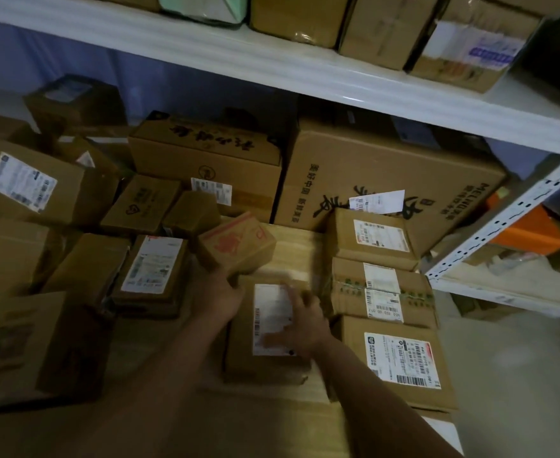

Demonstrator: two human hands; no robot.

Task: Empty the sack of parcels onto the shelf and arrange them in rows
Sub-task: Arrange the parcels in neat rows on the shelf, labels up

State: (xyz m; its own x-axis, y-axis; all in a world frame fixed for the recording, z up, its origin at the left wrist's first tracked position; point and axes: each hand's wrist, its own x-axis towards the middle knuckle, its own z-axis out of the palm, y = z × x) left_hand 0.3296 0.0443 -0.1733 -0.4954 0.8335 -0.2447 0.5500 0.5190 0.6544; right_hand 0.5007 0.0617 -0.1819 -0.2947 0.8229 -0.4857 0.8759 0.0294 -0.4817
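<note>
A white metal shelving unit (305, 77) with a pale wooden shelf board (292, 252) fills the view, and its upper level is lined with brown cardboard boxes. The largest item on the wooden board is a wide brown carton printed with black characters (387, 173), set at the back right. Just to its left stands a second brown carton with black brush lettering (206, 150), slightly smaller. A loose heap of brown parcels, several tilted, is piled across the left half of the board; among them a labelled box (24, 183) is seen at the far left. Along the right edge a neat row of three labelled brown parcels is laid front to back: the nearest one (401, 361), a taped one (381, 292) behind it, and a third (371, 239) touching the big carton. A flat brown cardboard parcel with a white shipping label (265, 328) lies on the board just left of that row. The right hand (301, 325) is laid on its top, fingers spread flat over the label, blurred by motion. A small brown box with red print (235, 242) is tilted behind that parcel, and the left hand (219, 295) is at its near lower edge; whether its fingers are curled around the box cannot be told. No sack is visible.
</note>
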